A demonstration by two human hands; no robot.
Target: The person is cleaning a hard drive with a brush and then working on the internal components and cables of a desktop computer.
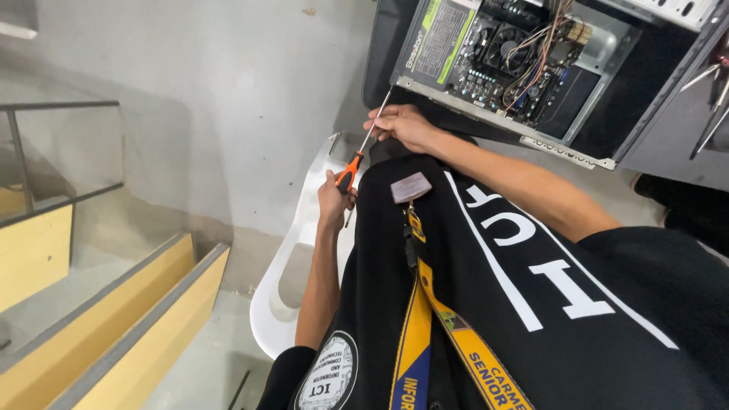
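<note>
Seen from the head camera, looking down a black shirt with white lettering (pixel 531 250) toward an opened computer case (pixel 531 68). Left hand (pixel 334 199) wrapped tight around the orange-and-black handle of a screwdriver (pixel 363 148), fingers pressed together on the grip. Right hand (pixel 402 125) resting higher up, fingertips pinching the thin metal shaft just below the lower edge of the case. Screwdriver slanted up and to the right, its tip meeting the corner of the case's metal frame near the power supply (pixel 439 34); exact contact point too small to tell. Inside the case: a dark circuit board with a fan (pixel 505 45) and a bundle of coloured wires (pixel 543 53). Hanging over the shirt, a yellow-and-blue lanyard (pixel 425 319) ending in a small grey card holder (pixel 411 187) close beside the left hand. Beneath the left forearm, a white plastic chair (pixel 292 258). Off to the left, wooden benches (pixel 114 319) and a metal railing (pixel 45 152) on a grey concrete floor (pixel 220 99).
</note>
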